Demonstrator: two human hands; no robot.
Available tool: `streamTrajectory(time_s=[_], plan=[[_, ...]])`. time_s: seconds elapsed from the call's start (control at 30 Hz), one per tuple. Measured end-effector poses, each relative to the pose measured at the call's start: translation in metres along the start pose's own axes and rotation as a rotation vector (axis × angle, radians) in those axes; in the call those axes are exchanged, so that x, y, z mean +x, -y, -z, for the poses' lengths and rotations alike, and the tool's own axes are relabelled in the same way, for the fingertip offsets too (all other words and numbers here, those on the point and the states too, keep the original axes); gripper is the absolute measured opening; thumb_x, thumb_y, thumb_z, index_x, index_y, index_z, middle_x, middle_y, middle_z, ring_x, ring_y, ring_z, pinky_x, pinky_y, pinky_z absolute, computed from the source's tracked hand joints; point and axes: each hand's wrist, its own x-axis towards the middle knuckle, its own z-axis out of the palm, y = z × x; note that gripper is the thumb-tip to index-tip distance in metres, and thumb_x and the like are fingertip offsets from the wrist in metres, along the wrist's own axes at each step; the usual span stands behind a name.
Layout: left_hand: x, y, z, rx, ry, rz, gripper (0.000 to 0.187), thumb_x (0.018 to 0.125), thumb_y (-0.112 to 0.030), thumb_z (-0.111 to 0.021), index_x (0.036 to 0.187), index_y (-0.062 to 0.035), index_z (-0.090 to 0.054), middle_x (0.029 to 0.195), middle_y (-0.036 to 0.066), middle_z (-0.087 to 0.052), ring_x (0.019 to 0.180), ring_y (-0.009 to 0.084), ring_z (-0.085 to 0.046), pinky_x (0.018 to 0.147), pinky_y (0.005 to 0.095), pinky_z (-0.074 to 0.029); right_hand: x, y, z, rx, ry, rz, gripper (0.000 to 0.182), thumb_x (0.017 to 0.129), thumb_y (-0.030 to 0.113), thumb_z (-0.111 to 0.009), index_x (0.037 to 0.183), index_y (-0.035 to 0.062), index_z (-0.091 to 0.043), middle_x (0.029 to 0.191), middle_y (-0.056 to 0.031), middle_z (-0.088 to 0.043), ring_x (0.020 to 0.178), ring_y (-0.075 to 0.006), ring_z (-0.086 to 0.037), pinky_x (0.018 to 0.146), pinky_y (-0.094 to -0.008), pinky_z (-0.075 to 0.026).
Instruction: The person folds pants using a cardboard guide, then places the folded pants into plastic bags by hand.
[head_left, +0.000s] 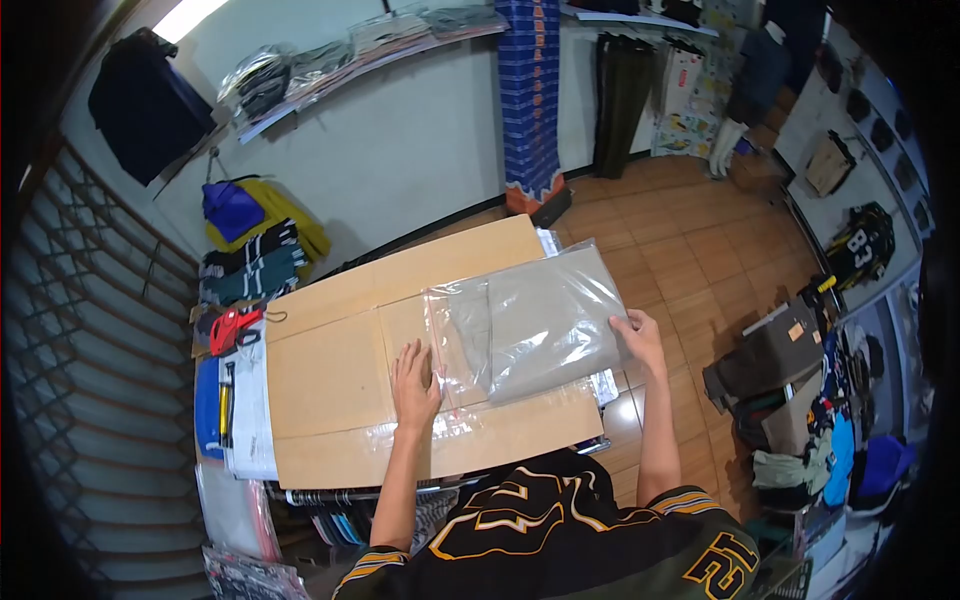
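A folded grey garment (555, 320) lies inside a clear plastic bag (462, 345) on a brown cardboard sheet (325, 390). My left hand (415, 385) rests flat with its fingers spread, beside the bag's left edge, where a reddish strip runs. At the bag's right edge, my right hand (640, 338) has its thumb on top and its fingers around the edge, closed on the bagged garment. The right end of the bag reaches past the cardboard's edge.
Left of the cardboard are a red tool (236, 330) and a yellow-and-black cutter (226, 405). A blue pillar (530, 100) stands beyond the table. Clothes (810, 440) are piled at right; packed garments (390, 35) sit on a wall shelf.
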Motion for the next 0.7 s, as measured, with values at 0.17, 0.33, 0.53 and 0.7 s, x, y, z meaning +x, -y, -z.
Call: streamTrajectory(time_s=[0.17,0.33,0.53,0.7], plan=[[0.002,-0.008,-0.003,0.011,-0.045,0.076,0.044,0.088,-0.025,-0.067,0.127,-0.0048,-0.063,0.145,0.014,-0.053,0.14,0.0356,-0.041,0.117,0.048,-0.028,0.023,0.034,-0.005,0.193,0.31,-0.256,0.044,0.081,0.022,-0.083,0.107,-0.0093,-0.068,0.096,-0.0165,-0.073,0.08,-0.0198,-0.071,0.071,-0.0312,-0.056],[0.0,-0.009,-0.004,-0.016,-0.064,0.1,0.04,0.087,-0.022,-0.066,0.124,-0.0073,-0.065,0.144,0.012,-0.055,0.14,0.0327,-0.042,0.118,0.0472,-0.027,0.033,0.035,-0.007,0.204,0.394,-0.274,0.035,0.079,0.017,-0.083,0.101,-0.0077,-0.071,0.09,-0.0159,-0.074,0.075,-0.0208,-0.07,0.068,-0.0337,-0.056],[-0.001,-0.008,-0.004,-0.03,-0.083,0.099,0.041,0.085,-0.026,-0.069,0.122,-0.0075,-0.066,0.143,0.012,-0.056,0.139,0.0321,-0.043,0.118,0.0473,-0.028,0.042,0.042,0.011,0.268,0.351,-0.105,0.03,0.079,0.011,-0.082,0.101,-0.0065,-0.071,0.09,-0.015,-0.074,0.075,-0.02,-0.07,0.068,-0.0335,-0.056],[0.001,-0.015,-0.004,-0.08,-0.137,0.108,0.038,0.083,-0.025,-0.073,0.117,-0.0064,-0.068,0.139,0.014,-0.059,0.137,0.034,-0.045,0.115,0.0467,-0.031,0.069,0.061,0.077,0.158,0.325,0.041,0.031,0.078,0.011,-0.083,0.102,-0.0045,-0.072,0.091,-0.0115,-0.074,0.076,-0.0155,-0.068,0.069,-0.0309,-0.055]])
